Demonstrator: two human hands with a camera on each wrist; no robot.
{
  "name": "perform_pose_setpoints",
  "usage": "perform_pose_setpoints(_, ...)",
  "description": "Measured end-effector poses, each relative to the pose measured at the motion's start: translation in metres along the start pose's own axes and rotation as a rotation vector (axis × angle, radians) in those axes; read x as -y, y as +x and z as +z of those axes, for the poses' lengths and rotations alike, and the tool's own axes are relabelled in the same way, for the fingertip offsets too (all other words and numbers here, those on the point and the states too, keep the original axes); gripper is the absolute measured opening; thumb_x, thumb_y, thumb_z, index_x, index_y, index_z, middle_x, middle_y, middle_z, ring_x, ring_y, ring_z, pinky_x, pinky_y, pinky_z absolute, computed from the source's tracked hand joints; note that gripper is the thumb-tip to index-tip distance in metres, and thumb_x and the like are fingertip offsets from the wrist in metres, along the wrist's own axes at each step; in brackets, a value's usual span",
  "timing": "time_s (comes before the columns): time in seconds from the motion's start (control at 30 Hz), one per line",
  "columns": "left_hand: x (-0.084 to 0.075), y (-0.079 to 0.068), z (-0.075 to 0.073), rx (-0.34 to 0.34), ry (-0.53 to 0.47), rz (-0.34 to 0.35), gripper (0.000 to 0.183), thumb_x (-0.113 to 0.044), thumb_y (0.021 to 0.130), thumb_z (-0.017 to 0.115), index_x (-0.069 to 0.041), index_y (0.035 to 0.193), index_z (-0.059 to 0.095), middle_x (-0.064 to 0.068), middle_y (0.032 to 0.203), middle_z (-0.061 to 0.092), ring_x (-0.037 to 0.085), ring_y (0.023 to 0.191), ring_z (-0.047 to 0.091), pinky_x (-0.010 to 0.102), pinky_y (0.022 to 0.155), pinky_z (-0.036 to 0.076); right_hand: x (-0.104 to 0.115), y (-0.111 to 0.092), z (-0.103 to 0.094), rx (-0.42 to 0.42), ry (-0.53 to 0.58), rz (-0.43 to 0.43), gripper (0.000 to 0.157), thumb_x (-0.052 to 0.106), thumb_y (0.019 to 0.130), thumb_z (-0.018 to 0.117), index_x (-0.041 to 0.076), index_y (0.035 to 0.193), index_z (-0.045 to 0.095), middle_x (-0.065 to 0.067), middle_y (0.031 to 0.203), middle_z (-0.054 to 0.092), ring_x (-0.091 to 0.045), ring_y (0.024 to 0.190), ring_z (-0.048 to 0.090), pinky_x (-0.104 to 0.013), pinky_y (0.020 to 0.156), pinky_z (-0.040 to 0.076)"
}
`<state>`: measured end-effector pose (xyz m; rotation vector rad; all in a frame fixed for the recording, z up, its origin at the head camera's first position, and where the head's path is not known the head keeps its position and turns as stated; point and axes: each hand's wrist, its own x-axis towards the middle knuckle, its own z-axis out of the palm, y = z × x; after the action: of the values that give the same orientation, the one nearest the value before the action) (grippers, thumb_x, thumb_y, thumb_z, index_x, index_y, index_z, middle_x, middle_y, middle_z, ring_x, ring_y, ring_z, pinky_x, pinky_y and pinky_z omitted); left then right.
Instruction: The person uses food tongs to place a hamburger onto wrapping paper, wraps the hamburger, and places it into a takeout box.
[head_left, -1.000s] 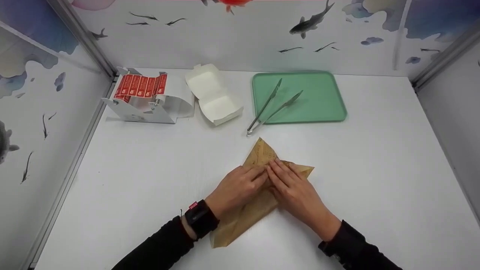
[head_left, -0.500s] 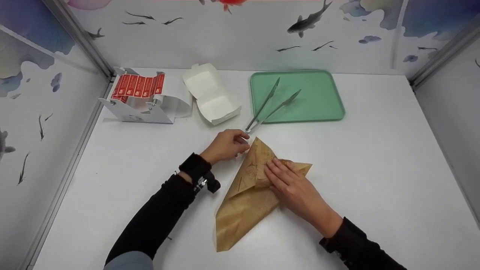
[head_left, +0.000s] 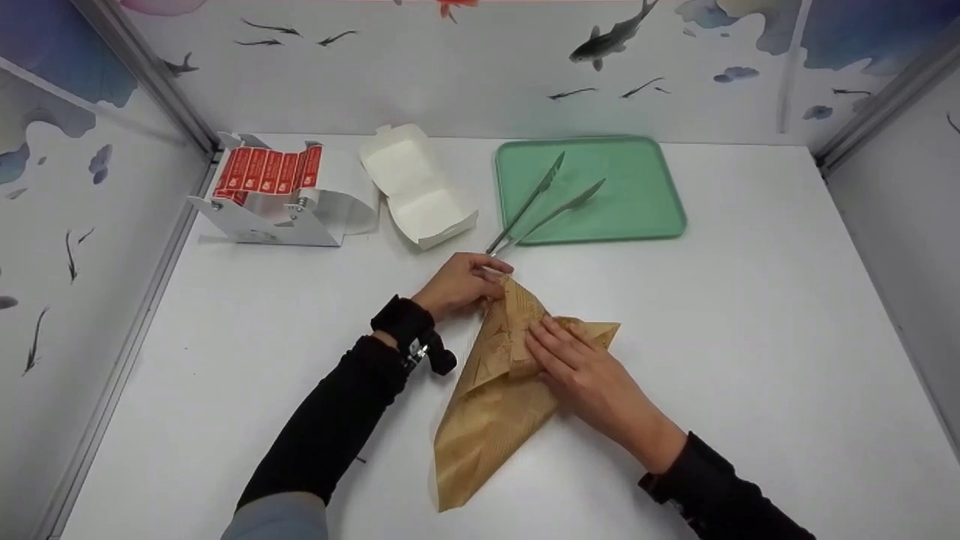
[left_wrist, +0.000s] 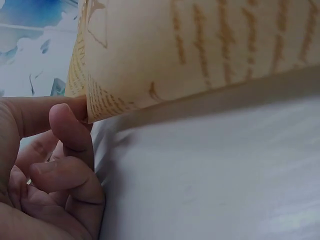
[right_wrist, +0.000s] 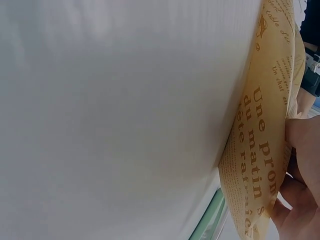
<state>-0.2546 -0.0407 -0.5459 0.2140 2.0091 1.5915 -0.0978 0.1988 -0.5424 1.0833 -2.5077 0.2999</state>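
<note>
A brown sheet of wrapping paper (head_left: 487, 420) with printed lettering lies folded on the white table, pointed at its far and right corners. My left hand (head_left: 459, 285) is at the far corner, pinching the paper's edge; in the left wrist view the other fingers (left_wrist: 65, 175) curl beneath, beside the raised paper (left_wrist: 200, 50). My right hand (head_left: 592, 382) rests on the folded part with its fingers straight and together. In the right wrist view, the printed side of the paper (right_wrist: 260, 140) shows, with the right hand (right_wrist: 302, 180) against its edge. What lies under the folds is hidden.
Metal tongs (head_left: 525, 214) lie spread, partly on a green tray (head_left: 637, 195), their near end right by my left hand. An open white takeaway box (head_left: 420, 187) stands left of the tray. A dispenser (head_left: 277, 199) of red labels stands farther left.
My left hand has left the middle of the paper and moved up to its far corner, uncovering the folds. My right hand has stayed on the paper.
</note>
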Motion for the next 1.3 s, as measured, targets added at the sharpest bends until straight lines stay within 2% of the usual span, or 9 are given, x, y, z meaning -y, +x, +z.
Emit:
perform_pose_setpoints(0.13, 0.0027, -0.0017, 0.0023, 0.014, -0.073, 0.008, 0.026, 0.005, 0.089, 0.067, -0.003, 0.112, 0.074, -0.002, 0.079, 0.071, 0.007, 0.052, 0.058, 0.021, 0.050, 0.046, -0.0010, -0.0016, -0.0013, 0.013, 0.024, -0.005, 0.057, 0.004, 0.090, 0.083, 0.000, 0.143, 0.066, -0.017, 0.150, 0.066, -0.035, 0.142, 0.061, -0.052, 0.113, 0.052)
perform_pose_setpoints(0.23, 0.0025, -0.0023, 0.0026, 0.020, -0.128, -0.036, 0.023, 0.006, 0.090, 0.064, -0.005, 0.108, 0.072, -0.003, 0.072, 0.066, 0.008, 0.048, 0.055, 0.020, 0.045, 0.040, -0.0018, -0.0034, -0.0017, 0.020, 0.040, -0.009, 0.055, -0.001, 0.091, 0.078, -0.001, 0.144, 0.065, -0.017, 0.151, 0.065, -0.036, 0.142, 0.061, -0.052, 0.113, 0.053)
perform_pose_setpoints(0.33, 0.0011, -0.0028, 0.0012, 0.009, -0.164, -0.104, 0.025, 0.002, 0.093, 0.064, -0.005, 0.114, 0.074, -0.002, 0.076, 0.066, 0.007, 0.048, 0.055, 0.019, 0.042, 0.035, -0.0017, -0.0042, -0.0021, 0.021, 0.049, -0.012, 0.055, -0.005, 0.090, 0.076, -0.001, 0.144, 0.065, -0.018, 0.151, 0.064, -0.036, 0.141, 0.061, -0.051, 0.112, 0.054)
perform_pose_setpoints(0.43, 0.0011, -0.0032, 0.0000, -0.006, -0.191, -0.138, 0.025, -0.001, 0.095, 0.066, -0.004, 0.118, 0.076, -0.001, 0.081, 0.068, 0.007, 0.050, 0.057, 0.019, 0.043, 0.037, -0.0011, -0.0040, -0.0028, 0.016, 0.054, -0.014, 0.057, -0.007, 0.089, 0.076, -0.001, 0.144, 0.065, -0.018, 0.151, 0.064, -0.037, 0.141, 0.062, -0.051, 0.111, 0.054)
perform_pose_setpoints(0.7, 0.0057, -0.0021, 0.0048, -0.070, -0.257, -0.101, 0.017, 0.004, 0.096, 0.067, 0.001, 0.108, 0.078, 0.002, 0.075, 0.070, 0.007, 0.050, 0.063, 0.018, 0.046, 0.042, 0.0011, -0.0032, -0.0036, 0.010, 0.040, -0.021, 0.059, -0.009, 0.085, 0.077, 0.000, 0.142, 0.067, -0.017, 0.150, 0.066, -0.035, 0.139, 0.063, -0.050, 0.111, 0.055)
perform_pose_setpoints(0.93, 0.0075, -0.0026, 0.0069, -0.118, -0.265, -0.135, 0.015, 0.001, 0.100, 0.064, 0.001, 0.108, 0.077, 0.005, 0.076, 0.073, 0.009, 0.055, 0.069, 0.018, 0.049, 0.049, 0.0029, -0.0032, -0.0022, 0.001, 0.020, -0.018, 0.060, -0.009, 0.083, 0.077, 0.001, 0.141, 0.069, -0.015, 0.149, 0.067, -0.033, 0.139, 0.064, -0.048, 0.110, 0.055)
perform_pose_setpoints(1.07, 0.0079, -0.0022, 0.0062, -0.130, -0.308, -0.136, 0.006, 0.002, 0.099, 0.063, -0.002, 0.099, 0.068, 0.005, 0.077, 0.071, 0.010, 0.055, 0.069, 0.017, 0.049, 0.049, 0.0036, -0.0031, -0.0011, -0.014, 0.017, -0.017, 0.057, -0.007, 0.083, 0.077, 0.002, 0.139, 0.070, -0.015, 0.147, 0.068, -0.033, 0.137, 0.065, -0.048, 0.109, 0.056)
perform_pose_setpoints(1.17, 0.0069, -0.0035, 0.0052, -0.154, -0.327, -0.133, 0.011, -0.004, 0.099, 0.058, -0.004, 0.089, 0.063, 0.006, 0.076, 0.069, 0.012, 0.055, 0.070, 0.018, 0.049, 0.049, 0.0041, -0.0030, -0.0008, -0.027, 0.017, -0.017, 0.055, -0.006, 0.084, 0.077, 0.003, 0.138, 0.072, -0.014, 0.145, 0.069, -0.032, 0.136, 0.066, -0.046, 0.107, 0.057)
perform_pose_setpoints(1.3, 0.0061, -0.0065, 0.0051, -0.167, -0.304, -0.139, 0.024, -0.014, 0.101, 0.064, -0.004, 0.080, 0.067, 0.003, 0.071, 0.068, 0.009, 0.053, 0.068, 0.018, 0.047, 0.047, 0.0051, -0.0033, -0.0008, -0.031, 0.015, -0.010, 0.052, -0.004, 0.085, 0.076, 0.004, 0.137, 0.072, -0.013, 0.144, 0.070, -0.032, 0.135, 0.067, -0.045, 0.106, 0.058)
